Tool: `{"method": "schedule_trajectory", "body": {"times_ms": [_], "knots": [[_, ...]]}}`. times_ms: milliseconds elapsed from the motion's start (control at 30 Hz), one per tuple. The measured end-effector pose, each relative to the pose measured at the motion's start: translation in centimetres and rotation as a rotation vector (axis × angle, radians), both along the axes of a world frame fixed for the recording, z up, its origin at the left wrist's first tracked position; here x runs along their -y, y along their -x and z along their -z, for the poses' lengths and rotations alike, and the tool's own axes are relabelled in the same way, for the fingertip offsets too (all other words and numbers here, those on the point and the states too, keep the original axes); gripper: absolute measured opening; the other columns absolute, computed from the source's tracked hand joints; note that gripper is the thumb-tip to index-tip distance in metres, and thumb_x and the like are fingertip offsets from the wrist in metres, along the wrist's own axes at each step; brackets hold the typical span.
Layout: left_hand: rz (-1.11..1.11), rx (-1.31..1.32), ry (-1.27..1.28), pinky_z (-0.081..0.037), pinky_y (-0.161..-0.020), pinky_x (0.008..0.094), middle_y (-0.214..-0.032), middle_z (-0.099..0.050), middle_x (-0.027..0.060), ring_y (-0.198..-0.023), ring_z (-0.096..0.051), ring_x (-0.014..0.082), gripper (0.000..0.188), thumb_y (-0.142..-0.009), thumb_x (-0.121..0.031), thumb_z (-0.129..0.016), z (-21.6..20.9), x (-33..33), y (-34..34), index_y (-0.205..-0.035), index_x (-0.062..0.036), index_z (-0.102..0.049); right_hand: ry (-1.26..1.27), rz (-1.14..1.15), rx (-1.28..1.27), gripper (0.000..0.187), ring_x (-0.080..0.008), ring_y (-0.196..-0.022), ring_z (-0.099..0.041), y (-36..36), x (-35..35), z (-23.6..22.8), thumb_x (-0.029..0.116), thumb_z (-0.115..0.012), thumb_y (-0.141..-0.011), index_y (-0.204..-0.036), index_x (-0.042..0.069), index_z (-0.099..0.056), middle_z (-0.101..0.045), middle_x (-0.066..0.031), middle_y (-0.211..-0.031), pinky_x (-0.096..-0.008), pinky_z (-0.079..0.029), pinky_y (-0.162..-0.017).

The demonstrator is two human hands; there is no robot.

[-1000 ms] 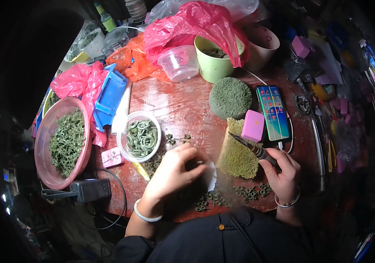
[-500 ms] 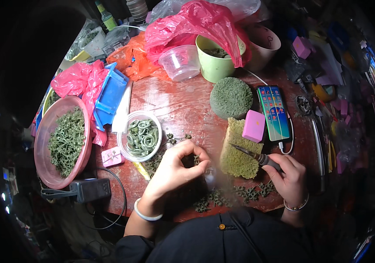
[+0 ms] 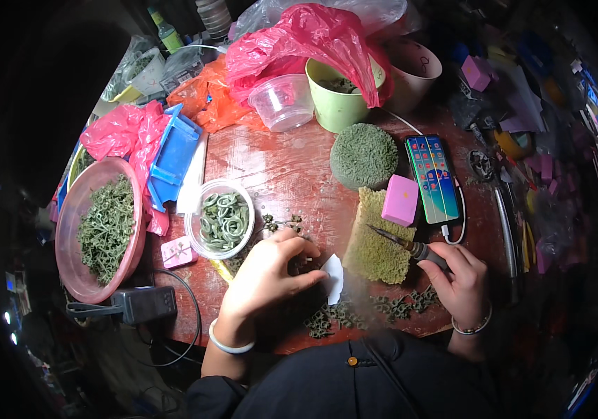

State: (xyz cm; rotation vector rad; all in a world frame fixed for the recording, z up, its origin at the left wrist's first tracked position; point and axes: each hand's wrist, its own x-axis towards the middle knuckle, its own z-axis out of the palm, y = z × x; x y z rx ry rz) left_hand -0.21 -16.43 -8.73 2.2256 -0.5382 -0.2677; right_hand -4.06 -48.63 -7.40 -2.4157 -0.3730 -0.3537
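Observation:
My right hand (image 3: 461, 272) is closed round the thick dark handle of a pointed metal tool (image 3: 402, 241). Its tip lies over a rough yellow-green sponge-like block (image 3: 377, 253). My left hand (image 3: 267, 272) is curled beside a small white scrap (image 3: 334, 281), thumb against its edge; the fingertips behind are partly hidden. Dark green small pieces (image 3: 411, 302) lie scattered in front of the block, and more partly show behind my left hand. A clear round tub (image 3: 188, 225) of green rings stands beyond that hand. A pink block (image 3: 400, 200) rests on the sponge-like block's far edge.
Past the block sit a round green pad (image 3: 364, 156) and a lit phone (image 3: 432, 178) on a cable. To the left are a pink bowl (image 3: 68, 234) of green pieces, a power bank (image 3: 147, 303) and a blue tray (image 3: 175, 157). Plastic bags (image 3: 292, 49) and a light-green pot (image 3: 337, 108) line the back.
My left thumb and fingers have moved from a ring-like pinch to the white scrap, which now shows larger and brighter. My right hand and its tool stay nearly still.

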Motion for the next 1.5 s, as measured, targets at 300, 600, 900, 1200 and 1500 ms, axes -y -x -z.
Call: {"method": "schedule_trajectory", "body": {"times_ms": [300, 600, 900, 1200, 1500], "knots": [[0.057, -0.025, 0.024, -0.052, -0.074, 0.0403, -0.088, -0.060, 0.0117, -0.083, -0.064, 0.0318, 0.024, -0.079, -0.016, -0.083, 0.1, 0.6, 0.7, -0.092, -0.0029, -0.067, 0.041, -0.020, -0.049, 0.026, -0.0321, -0.069, -0.069, 0.1, -0.4, 0.1, 0.013, -0.083, -0.082, -0.103, 0.003, -0.070, -0.068, -0.0130, -0.082, -0.0380, -0.055, -0.058], [0.104, -0.058, 0.019, -0.053, -0.078, 0.0410, -0.097, -0.063, 0.0125, -0.088, -0.066, 0.0316, 0.022, -0.081, -0.016, -0.080, 0.0, 0.3, 0.9, -0.094, -0.0025, -0.068, 0.057, -0.017, -0.074, 0.025, -0.0339, -0.069, -0.068, -0.1, -0.7, 0.1, 0.015, -0.083, -0.083, -0.102, 0.004, -0.070, -0.067, -0.0133, -0.081, -0.0389, -0.055, -0.058], [0.156, -0.141, 0.325, -0.051, -0.082, 0.0341, -0.091, -0.067, 0.0079, -0.086, -0.066, 0.0219, 0.018, -0.083, -0.011, -0.081, 0.0, 0.3, -0.1, -0.094, -0.0015, -0.069, -0.013, -0.016, -0.032, 0.025, -0.0324, -0.067, -0.068, 0.0, -0.6, 0.1, 0.011, -0.083, -0.082, -0.103, 0.003, -0.070, -0.068, -0.0128, -0.081, -0.0381, -0.053, -0.057], [-0.237, -0.988, 1.246, -0.036, -0.045, 0.0150, -0.090, -0.063, 0.0095, -0.068, -0.054, 0.0086, 0.024, -0.100, -0.021, -0.066, 2.4, 1.7, 0.4, -0.112, -0.0002, -0.063, -0.023, -0.018, 0.004, 0.029, -0.0266, -0.064, -0.067, 0.1, -0.8, 0.5, 0.010, -0.083, -0.082, -0.106, 0.002, -0.070, -0.067, -0.0110, -0.080, -0.0360, -0.052, -0.055], [-0.247, -1.126, 1.346, -0.041, -0.046, 0.0160, -0.096, -0.066, 0.0087, -0.071, -0.062, 0.0096, 0.025, -0.101, -0.021, -0.065, 2.8, 1.8, 0.4, -0.119, -0.0030, -0.063, -0.199, -0.123, 0.067, 0.029, -0.0261, -0.069, -0.069, -0.2, -2.9, 2.0, 0.013, -0.083, -0.086, -0.107, -0.001, -0.067, -0.068, -0.0127, -0.083, -0.0336, -0.052, -0.059]]}}
